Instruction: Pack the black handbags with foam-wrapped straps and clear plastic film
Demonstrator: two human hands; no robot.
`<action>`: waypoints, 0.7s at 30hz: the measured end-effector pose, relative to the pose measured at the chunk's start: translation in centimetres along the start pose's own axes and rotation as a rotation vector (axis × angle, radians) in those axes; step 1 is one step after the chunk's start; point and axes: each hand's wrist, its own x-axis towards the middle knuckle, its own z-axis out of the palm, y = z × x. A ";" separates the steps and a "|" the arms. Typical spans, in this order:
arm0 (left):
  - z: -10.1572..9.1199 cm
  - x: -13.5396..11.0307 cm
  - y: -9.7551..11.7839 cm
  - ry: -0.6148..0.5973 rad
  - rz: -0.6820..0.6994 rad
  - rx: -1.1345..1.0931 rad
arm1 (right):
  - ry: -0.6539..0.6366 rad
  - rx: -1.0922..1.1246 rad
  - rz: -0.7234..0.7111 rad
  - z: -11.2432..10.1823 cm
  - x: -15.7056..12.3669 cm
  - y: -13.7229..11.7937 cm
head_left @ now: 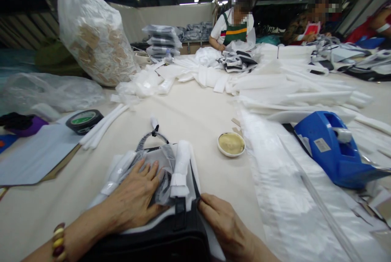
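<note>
Black bag (pixel 146 247): near side of the counter (pixel 189 117), lower part cut off by the view. Left hand (pixel 134 197): fingers spread, palm down on clear plastic wrap (pixel 165 184) at the bag; thumb tip hard to make out. Right hand (pixel 224 221): thumb and forefinger clamped on the bag's right edge, other fingers curled, partly hidden. Open room: bare surface beyond the bag, between white strips (pixel 105 127) toward the left edge and plastic sheets (pixel 281 197) toward the right; one round dish (pixel 231 144) within. Right edge: blue tape dispenser (pixel 326 152), end cut off. Far edge: white sheeting (pixel 269 80), heaped, layers indistinct.
</note>
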 end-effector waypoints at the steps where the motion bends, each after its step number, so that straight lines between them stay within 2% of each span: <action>1: 0.1 0.0 0.0 0.028 0.002 -0.002 | 0.024 0.009 0.017 0.4 0.2 0.1; 4: 0.4 0.0 -0.2 0.065 0.008 -0.023 | 0.073 -0.023 0.074 1.7 0.1 0.3; 6: 0.7 -0.1 -0.6 0.065 0.026 -0.048 | 0.031 -0.057 0.139 2.0 -0.2 0.4; 8: 1.0 0.0 -1.2 0.085 0.048 -0.083 | -0.098 -0.028 0.237 1.3 -0.3 0.3; 10: 1.4 0.0 -1.7 0.116 0.055 -0.107 | -0.246 0.075 0.326 -0.1 -0.2 -0.1; 12: 1.6 0.0 -1.8 0.113 0.052 -0.109 | -0.342 0.176 0.379 -1.9 -0.3 -0.5; 14: 1.9 -0.2 -1.5 0.135 0.029 -0.089 | -0.358 0.220 0.431 -3.4 -0.5 -0.8; 16: 2.2 -0.3 -0.9 0.215 -0.008 -0.052 | -0.338 0.225 0.474 -4.1 -0.6 -0.9; 19: 2.7 -0.3 0.0 0.337 -0.053 0.004 | -0.331 0.158 0.489 -3.6 0.1 -0.7; 21: 3.2 -0.1 0.1 0.361 -0.056 0.017 | -0.335 0.032 0.460 -2.4 0.7 -0.5</action>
